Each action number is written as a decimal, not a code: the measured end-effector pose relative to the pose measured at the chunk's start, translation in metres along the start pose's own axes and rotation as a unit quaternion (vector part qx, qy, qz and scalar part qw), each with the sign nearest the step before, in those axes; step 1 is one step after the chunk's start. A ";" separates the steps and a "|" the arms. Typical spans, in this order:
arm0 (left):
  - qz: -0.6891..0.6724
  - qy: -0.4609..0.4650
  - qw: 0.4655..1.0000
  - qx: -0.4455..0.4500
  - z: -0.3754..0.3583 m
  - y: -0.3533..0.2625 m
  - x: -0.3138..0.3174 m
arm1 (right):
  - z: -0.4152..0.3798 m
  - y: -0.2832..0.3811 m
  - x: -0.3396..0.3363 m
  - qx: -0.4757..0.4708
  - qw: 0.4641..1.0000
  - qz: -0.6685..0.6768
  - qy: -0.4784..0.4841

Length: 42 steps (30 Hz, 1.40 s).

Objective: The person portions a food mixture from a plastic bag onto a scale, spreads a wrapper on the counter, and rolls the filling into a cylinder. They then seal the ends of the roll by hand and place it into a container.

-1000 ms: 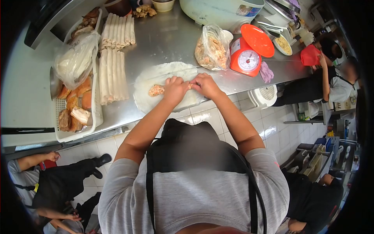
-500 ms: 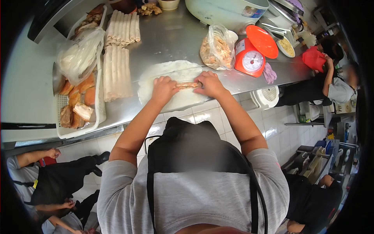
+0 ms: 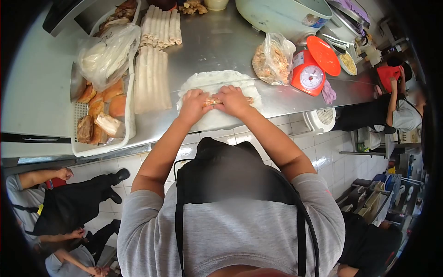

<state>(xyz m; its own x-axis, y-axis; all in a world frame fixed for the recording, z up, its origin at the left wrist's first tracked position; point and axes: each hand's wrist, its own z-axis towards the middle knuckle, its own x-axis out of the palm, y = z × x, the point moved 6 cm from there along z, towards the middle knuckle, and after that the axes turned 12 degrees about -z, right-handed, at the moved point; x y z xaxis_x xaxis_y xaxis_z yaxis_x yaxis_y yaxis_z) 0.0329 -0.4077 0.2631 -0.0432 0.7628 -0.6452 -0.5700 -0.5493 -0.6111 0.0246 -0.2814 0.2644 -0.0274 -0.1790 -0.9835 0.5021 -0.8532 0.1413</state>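
Note:
A thin, pale wrapper sheet (image 3: 217, 79) is spread on the steel counter in front of me. Across it lies a narrow strip of orange-pink minced filling (image 3: 212, 101). My left hand (image 3: 194, 103) has its fingers curled over the left part of that strip. Close beside it, my right hand (image 3: 232, 100) is closed over the strip further right, thumbs nearly meeting. A short end of filling pokes out past my right hand. Fingertips are partly hidden. Left of the sheet, long white rolls (image 3: 152, 83) lie side by side, with more rolls (image 3: 161, 27) stacked behind.
A white basket (image 3: 131, 115) holds meat pieces and a plastic bag. On the right are a bag of filling (image 3: 270, 62), a red scale (image 3: 308, 76), a pink cloth (image 3: 328, 93) and a large tub (image 3: 277, 16). A white stool (image 3: 319, 120) stands below. Other people are around.
My right hand has moved inward along the filling toward my left hand, leaving filling visible at its right. The whole counter has shifted rightward and slightly up in view.

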 end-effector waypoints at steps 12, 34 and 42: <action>-0.017 0.037 0.999 0.012 -0.006 0.010 -0.008 | 0.009 -0.002 0.011 -0.001 0.996 0.083 0.036; 0.009 0.028 0.999 -0.035 -0.013 0.019 -0.027 | 0.024 0.025 0.005 -0.009 0.996 0.088 -0.015; 0.018 0.036 0.998 -0.049 -0.018 0.025 -0.033 | 0.026 0.030 0.005 -0.029 0.999 0.041 0.018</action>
<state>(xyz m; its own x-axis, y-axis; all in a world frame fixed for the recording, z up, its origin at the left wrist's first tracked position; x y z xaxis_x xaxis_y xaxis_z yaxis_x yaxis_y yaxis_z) 0.0345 -0.4528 0.2608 -0.0014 0.7169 -0.6972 -0.4856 -0.6099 -0.6262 0.0167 -0.3204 0.2669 0.0462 -0.2296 -0.9722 0.5499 -0.8066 0.2167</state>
